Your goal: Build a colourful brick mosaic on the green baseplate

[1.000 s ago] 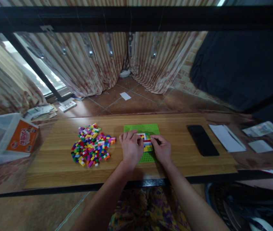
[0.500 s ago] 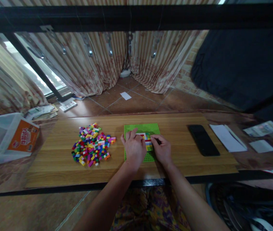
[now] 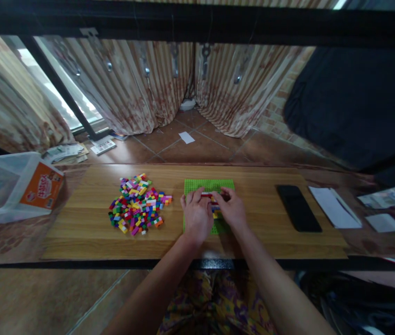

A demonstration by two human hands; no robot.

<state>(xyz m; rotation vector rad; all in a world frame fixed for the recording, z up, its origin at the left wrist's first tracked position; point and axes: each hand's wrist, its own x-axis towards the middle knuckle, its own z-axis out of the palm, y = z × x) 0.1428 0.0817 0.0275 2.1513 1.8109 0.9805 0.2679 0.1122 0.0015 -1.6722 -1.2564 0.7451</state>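
Note:
A green studded baseplate lies flat on the wooden board in front of me. On it is a toy brick build, with red, white, blue and yellow parts showing between my hands. My left hand covers its left side, the fingertips bent over its far edge. From the right, my right hand grips it with thumb and fingers around the right end. Both hands hide most of the build. Left of the baseplate, a heap of loose toy bricks in many colours is spread out.
The wooden board bears a black phone on the right. Beside that lie white paper with a pen and more papers. A clear plastic bin with an orange label stands at the left. A dark bar crosses above.
My right hand has shifted slightly up and inward, its fingers now reaching over the build's far right corner. My left hand stays over the left side. The whole view has shifted a little.

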